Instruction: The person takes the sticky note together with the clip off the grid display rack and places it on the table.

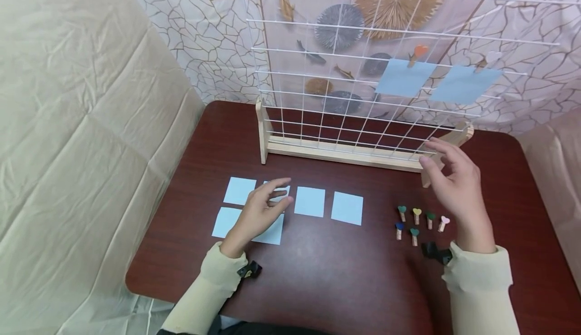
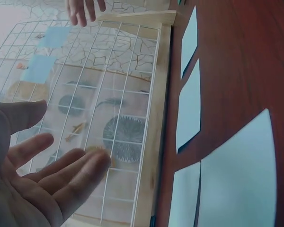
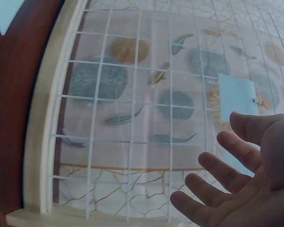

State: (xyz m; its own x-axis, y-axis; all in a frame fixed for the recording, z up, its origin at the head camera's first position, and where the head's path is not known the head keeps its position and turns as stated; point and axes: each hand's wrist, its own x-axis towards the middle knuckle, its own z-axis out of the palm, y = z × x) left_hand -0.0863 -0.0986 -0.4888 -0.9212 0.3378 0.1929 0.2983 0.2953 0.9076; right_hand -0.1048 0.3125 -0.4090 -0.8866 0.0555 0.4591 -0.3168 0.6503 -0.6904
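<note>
Left hand (image 1: pixel 260 211) and right hand (image 1: pixel 459 186) are hovering, grips half open, holding nothing; black wrist mount (image 1: pixel 436 253) is showing near lower-right clips (image 1: pixel 417 215), risking scattering them if dipping.

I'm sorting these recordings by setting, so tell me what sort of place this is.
Likely a small indoor area set up for tabletop work: creased pale cloth hangs beside a dark reddish table, which bears a wooden-based wire rack.
</note>
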